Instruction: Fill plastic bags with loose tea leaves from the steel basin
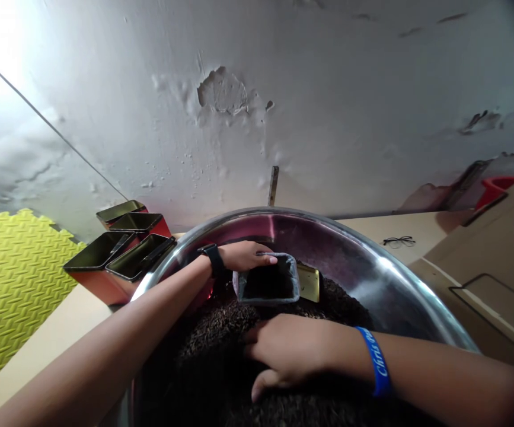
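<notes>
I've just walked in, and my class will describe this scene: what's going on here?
Someone has both hands in a large metal basin containing dark, loose material. The left hand holds a pale-rimmed container at its far edge. The right hand is low at the material, thumb spread. Whether it holds any is unclear. Open tins stand left of the basin.

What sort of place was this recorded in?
Probably a modest indoor workroom: a large metal basin of dark, loose material, open tins beside it, and a wall with peeling paint.
</notes>
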A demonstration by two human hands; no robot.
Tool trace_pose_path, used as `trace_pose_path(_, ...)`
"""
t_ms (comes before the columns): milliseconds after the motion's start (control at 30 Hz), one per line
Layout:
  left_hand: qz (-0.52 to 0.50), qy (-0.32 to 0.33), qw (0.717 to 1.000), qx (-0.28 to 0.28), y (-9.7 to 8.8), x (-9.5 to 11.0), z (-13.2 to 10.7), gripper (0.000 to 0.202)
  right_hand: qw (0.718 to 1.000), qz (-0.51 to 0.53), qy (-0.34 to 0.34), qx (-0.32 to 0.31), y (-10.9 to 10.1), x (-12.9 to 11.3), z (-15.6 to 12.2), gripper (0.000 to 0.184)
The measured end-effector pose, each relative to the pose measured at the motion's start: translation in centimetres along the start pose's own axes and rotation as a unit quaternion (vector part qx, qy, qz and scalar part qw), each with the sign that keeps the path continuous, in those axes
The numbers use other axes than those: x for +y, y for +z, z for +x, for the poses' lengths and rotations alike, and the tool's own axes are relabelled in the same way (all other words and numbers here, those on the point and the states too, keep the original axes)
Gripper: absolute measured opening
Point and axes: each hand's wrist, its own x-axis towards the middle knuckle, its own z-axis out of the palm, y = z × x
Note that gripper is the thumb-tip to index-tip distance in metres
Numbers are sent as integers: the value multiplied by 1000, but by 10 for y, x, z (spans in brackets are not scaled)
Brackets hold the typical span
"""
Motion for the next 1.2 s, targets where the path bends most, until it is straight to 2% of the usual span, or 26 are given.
trace_pose_path(67, 2, 0, 1000, -1, 0, 0, 0, 54, 998, 37, 17, -39, 2, -1, 2, 67)
trace_pose_path(133, 3, 0, 1000, -2, 0, 1, 0, 55, 995, 70, 8, -77, 0, -3, 4, 70)
trace_pose_path(200, 5, -2, 1000, -2, -1, 1, -1, 55, 992, 72, -13, -104, -2, -8, 4, 66)
trace_pose_path(267, 4, -4, 1000, 1, -1, 2, -1, 54, 993, 47, -34, -102, -3, -13, 4, 55)
trace_pose_path(333, 4, -4, 1000, 2, -1, 3, -1, 54, 997, 17, -41, -60, -4, -16, 3, 44)
trace_pose_path(433, 6, -1, 1000, 2, -1, 3, -1, 54, 998, -20, -11, 53, -6, -13, 3, 42)
trace_pose_path(533, 13, 5, 1000, 6, -1, 2, 0, 54, 983, -53, 55, 165, -13, 6, 4, 41)
trace_pose_path(600, 18, 17, 1000, 4, -1, 0, 2, 51, 967, -85, 108, 215, -17, 25, 4, 37)
trace_pose_path(667, 29, 27, 999, 7, 0, -2, 3, 45, 951, -119, 156, 238, -17, 45, 3, 31)
trace_pose_path(767, 54, 4, 998, 39, 0, -6, 4, 37, 945, -148, 184, 225, -13, 63, 2, 23)
trace_pose_path(900, 48, -2, 998, 37, 0, -8, 3, 41, 948, -148, 149, 239, -11, 53, 2, 23)
trace_pose_path(1000, 37, 18, 999, 16, 0, -5, 1, 47, 958, -119, 71, 252, -14, 31, 3, 28)
trace_pose_path(1067, 37, 10, 999, 15, 0, -3, 1, 50, 974, -91, 3, 209, -12, 19, 3, 34)
trace_pose_path(1133, 36, -6, 999, 13, 0, -2, 0, 52, 987, -56, -53, 138, -5, 13, 4, 41)
trace_pose_path(1200, 34, -12, 999, 7, -1, -1, 0, 51, 994, -18, -74, 81, 5, 14, 4, 50)
